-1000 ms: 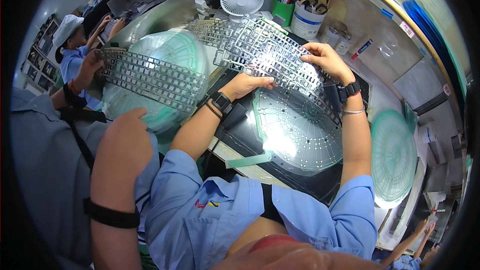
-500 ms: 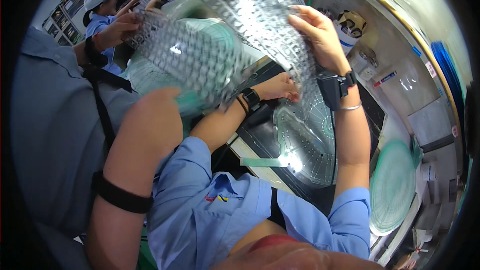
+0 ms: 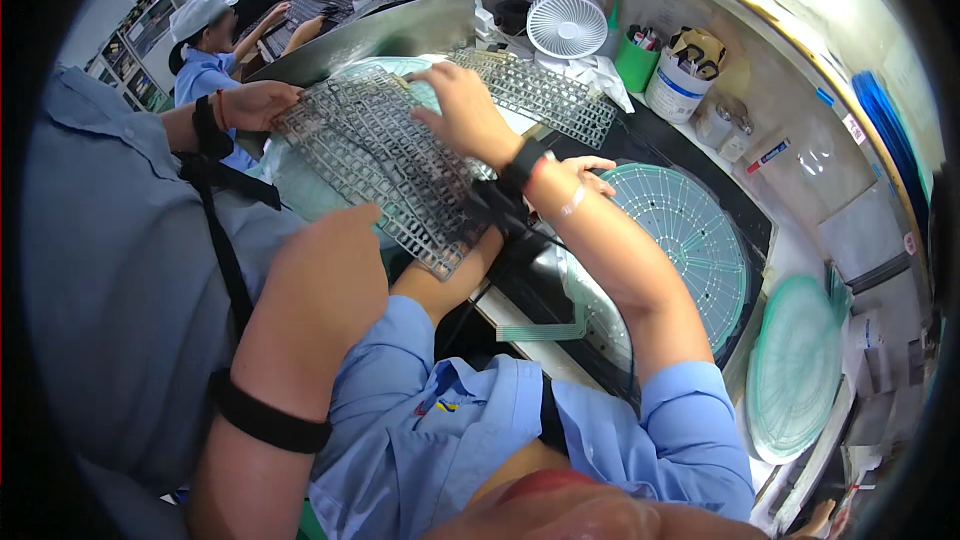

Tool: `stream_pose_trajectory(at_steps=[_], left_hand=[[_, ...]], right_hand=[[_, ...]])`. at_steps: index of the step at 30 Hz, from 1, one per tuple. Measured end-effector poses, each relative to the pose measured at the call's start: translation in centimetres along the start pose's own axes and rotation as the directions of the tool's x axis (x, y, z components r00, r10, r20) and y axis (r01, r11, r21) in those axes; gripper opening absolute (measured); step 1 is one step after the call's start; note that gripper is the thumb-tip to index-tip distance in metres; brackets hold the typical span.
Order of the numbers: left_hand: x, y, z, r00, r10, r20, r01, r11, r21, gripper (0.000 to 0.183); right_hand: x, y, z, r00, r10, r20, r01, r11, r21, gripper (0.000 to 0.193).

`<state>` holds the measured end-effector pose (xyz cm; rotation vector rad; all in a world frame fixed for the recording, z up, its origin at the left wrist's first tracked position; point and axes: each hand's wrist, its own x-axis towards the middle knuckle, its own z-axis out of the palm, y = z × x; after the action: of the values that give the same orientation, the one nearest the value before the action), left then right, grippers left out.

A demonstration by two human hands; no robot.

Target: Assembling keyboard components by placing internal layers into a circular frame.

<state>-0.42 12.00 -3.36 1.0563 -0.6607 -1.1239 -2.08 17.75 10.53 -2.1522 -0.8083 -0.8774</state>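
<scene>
My left hand (image 3: 582, 172), partly hidden behind my right wrist, has its fingers stretched toward the rim of a clear round sheet with green radial lines (image 3: 690, 230). Beside that, a glossy clear sheet with a green striped tail (image 3: 540, 332) lies near the bench's front edge. Across my left arm, my right hand (image 3: 455, 110) reaches leftward, thumb and fingers apart, at the upper right edge of a grey openwork grid sheet (image 3: 375, 155). A co-worker's hand (image 3: 262, 105) grips this sheet's left side. A second grid sheet (image 3: 550, 95) rests flat at the back.
A grey-sleeved person crowds in from the left, with a forearm (image 3: 300, 330) near my left arm. Along the back stand a white fan (image 3: 567, 23), a green pen cup (image 3: 637, 60) and a white tub (image 3: 680, 85). More green round sheets (image 3: 795, 370) are stacked at right.
My right hand has come left and down, off the grid sheet it held up. One grid sheet now lies at the back; the other, steadier, stays in the co-worker's hand. More green-lined disc shows.
</scene>
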Motion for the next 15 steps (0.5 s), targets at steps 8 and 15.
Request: stream_pose_trajectory(at_steps=[8,15], left_hand=[[-2.1,2.3,4.3,0.994,0.057,-0.092,-0.06,0.998,-0.025,0.041],[-1.5,1.7,3.9,0.989,0.058,-0.136,-0.059,0.998,-0.004,0.044]], right_hand=[[-8.1,-11.3,-2.3,0.871,-0.218,0.44,0.239,0.971,0.01,0.048],[-8.5,-11.4,1.4,0.947,-0.084,0.309,0.217,0.878,-0.427,0.033]])
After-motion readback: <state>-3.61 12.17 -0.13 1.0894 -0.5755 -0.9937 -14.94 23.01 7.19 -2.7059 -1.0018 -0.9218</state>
